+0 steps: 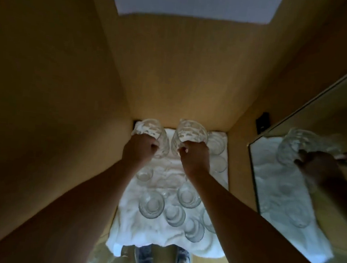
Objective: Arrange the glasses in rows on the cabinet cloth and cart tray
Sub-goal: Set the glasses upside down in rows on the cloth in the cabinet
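Clear round glasses (151,205) are sitting on the white fluffy cloth (124,229). At the far end the left hand (139,150) is gripping one glass (148,128) and the right hand (194,157) another glass (189,130), fingers curled round them. So close, they could bump and crack.

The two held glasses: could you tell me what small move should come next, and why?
Probably lower both onto the far end of the cloth, side by side. The left hand grips the left glass, the right hand the right glass, over that end beside a corner glass; that would form a row.
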{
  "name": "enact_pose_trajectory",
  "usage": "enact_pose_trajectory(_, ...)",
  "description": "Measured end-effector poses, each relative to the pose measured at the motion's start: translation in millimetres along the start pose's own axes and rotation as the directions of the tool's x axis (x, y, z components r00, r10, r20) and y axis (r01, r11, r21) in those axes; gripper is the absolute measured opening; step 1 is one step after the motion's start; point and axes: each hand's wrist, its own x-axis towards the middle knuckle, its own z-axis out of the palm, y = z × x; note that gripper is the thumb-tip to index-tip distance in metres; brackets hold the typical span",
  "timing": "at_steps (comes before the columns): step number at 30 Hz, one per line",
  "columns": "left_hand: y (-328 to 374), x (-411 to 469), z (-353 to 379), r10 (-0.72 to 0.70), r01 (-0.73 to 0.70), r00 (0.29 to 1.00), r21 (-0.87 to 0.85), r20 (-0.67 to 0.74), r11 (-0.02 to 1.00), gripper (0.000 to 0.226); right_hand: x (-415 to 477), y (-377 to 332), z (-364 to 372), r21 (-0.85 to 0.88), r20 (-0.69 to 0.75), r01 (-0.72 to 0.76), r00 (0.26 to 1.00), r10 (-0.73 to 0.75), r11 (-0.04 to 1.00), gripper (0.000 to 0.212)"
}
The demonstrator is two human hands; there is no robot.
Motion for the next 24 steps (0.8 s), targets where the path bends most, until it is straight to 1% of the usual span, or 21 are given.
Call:
enact_pose_trajectory(3,22.9,-42.2,-31.1,0.036,-0.036,0.999,0.003,0.018,0.999,0.022,-40.1,-13.8,-37.5,0.059,-0.063,-0.068,0.995,0.072,0.996,0.019)
enact_pose_trajectory(5,34.7,-70.9,-47.7,0.063,-0.063,0.998,0.025,0.021,0.998,0.021,-66.7,-19.2,-60.9,0.102,-0.072,-0.12,0.989,0.128,0.987,0.02)
enact_pose_trajectory(7,43.6,-99.5,-61.5,0.059,-0.059,0.998,0.031,0.021,0.998,0.021,-90.6,-21.1,-77.9,0.152,-0.078,-0.17,0.98,0.184,0.974,0.023)
enact_pose_trajectory(9,51.8,-127.8,-73.1,0.041,-0.041,0.999,0.032,0.008,0.999,0.02,-111.8,-21.9,-92.8,0.184,-0.098,-0.184,0.974,0.204,0.966,0.026)
enact_pose_trajectory(11,58.3,-155.6,-81.6,0.011,-0.01,1.0,0.039,-0.021,0.999,0.019,-133.1,-23.8,-108.8,0.177,-0.107,-0.121,0.984,0.141,0.977,0.025)
enact_pose_trajectory(14,68.8,-201.2,-89.2,-0.086,0.089,0.993,0.038,-0.076,0.995,0.02,-170.2,-23.9,-132.4,0.123,-0.093,-0.007,0.995,0.018,0.992,0.024)
enact_pose_trajectory(18,86.6,-267.6,-84.6,-0.177,0.184,0.973,0.036,-0.146,0.982,0.023,-226.2,-9.5,-150.3,0.055,-0.081,0.126,0.989,-0.121,0.991,0.024)
enact_pose_trajectory(19,90.5,-285.3,-82.3,-0.192,0.2,0.97,0.035,-0.151,0.979,0.023,-239.1,-5.3,-152.6,0.04,-0.063,0.132,0.99,-0.129,0.99,0.025)
enact_pose_trajectory(22,94.6,-339.0,-75.3,-0.216,0.209,0.963,-0.06,-0.158,0.976,0.018,-278.0,4.6,-157.2,0.018,0.027,0.144,0.989,-0.144,0.989,0.028)
enact_pose_trajectory(24,95.3,-372.1,-72.8,-0.236,0.233,0.96,-0.043,-0.153,0.972,0.019,-303.9,9.4,-159.6,0.004,0.059,0.17,0.984,-0.17,0.985,0.027)
